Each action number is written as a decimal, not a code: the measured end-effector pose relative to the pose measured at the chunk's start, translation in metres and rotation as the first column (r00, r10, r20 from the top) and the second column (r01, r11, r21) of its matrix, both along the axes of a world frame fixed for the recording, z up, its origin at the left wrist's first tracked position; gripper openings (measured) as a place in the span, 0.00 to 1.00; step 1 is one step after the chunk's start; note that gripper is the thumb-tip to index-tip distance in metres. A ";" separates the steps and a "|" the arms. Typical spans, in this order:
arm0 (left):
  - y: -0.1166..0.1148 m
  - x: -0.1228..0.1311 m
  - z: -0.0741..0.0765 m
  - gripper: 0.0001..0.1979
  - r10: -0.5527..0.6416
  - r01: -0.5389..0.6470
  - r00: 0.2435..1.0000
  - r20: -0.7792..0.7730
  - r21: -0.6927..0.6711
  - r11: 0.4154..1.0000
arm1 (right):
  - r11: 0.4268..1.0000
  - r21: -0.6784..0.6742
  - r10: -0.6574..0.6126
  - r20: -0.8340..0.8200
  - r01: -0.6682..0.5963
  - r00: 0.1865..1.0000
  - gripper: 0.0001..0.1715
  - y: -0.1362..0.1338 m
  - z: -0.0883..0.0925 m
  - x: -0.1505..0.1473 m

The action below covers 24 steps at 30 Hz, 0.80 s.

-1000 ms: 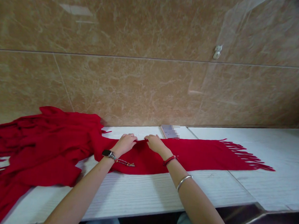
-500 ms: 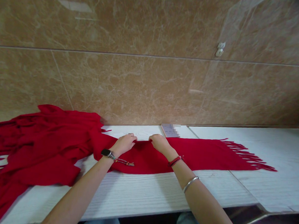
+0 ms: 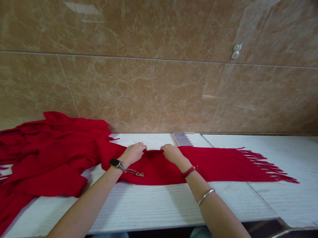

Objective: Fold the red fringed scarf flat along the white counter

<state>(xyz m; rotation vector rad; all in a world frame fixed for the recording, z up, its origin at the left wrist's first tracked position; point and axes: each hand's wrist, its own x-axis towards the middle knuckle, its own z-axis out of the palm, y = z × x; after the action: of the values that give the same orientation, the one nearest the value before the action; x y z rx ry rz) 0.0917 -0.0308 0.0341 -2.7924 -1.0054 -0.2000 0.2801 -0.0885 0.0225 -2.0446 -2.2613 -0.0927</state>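
A long red scarf [image 3: 221, 164] lies stretched along the white table [image 3: 153, 205], its fringe pointing right. My left hand [image 3: 133, 152] and my right hand [image 3: 173, 152] both rest on the scarf's far edge near the middle, fingers curled and pinching the cloth. A dip in that edge shows between the two hands. The left wrist wears a dark band, the right a red cord and a silver bangle.
A heap of red scarves [image 3: 42, 150] fills the table's left side and hangs over its front edge. A small pinkish card [image 3: 182, 138] lies by the brown marble wall [image 3: 161, 79]. A second white tabletop [image 3: 294, 172] adjoins on the right.
My right hand has slid a little to the right along the scarf's far edge. The left hand has hardly moved. The cloth edge between them now sags slightly.
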 end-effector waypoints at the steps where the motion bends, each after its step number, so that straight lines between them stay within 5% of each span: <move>1: -0.001 0.000 0.000 0.08 -0.001 0.001 1.000 -0.002 0.004 1.000 | 1.000 -0.007 -0.011 0.010 0.011 1.000 0.17 -0.001 0.001 0.000; 12: -0.004 0.007 -0.006 0.14 -0.114 0.114 0.993 -0.024 0.001 0.994 | 0.999 -0.022 -0.047 0.091 0.049 0.995 0.20 -0.022 0.015 0.009; 24: -0.014 0.013 -0.006 0.14 -0.212 0.221 0.974 -0.082 0.109 0.969 | 0.998 0.046 -0.044 0.040 0.042 0.998 0.19 -0.027 0.003 0.031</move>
<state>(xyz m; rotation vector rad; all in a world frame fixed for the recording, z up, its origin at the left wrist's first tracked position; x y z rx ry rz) 0.1047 -0.0444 0.0281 -2.7754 -0.6495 -0.1816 0.3109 -0.1158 0.0254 -2.0878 -2.2168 -0.1886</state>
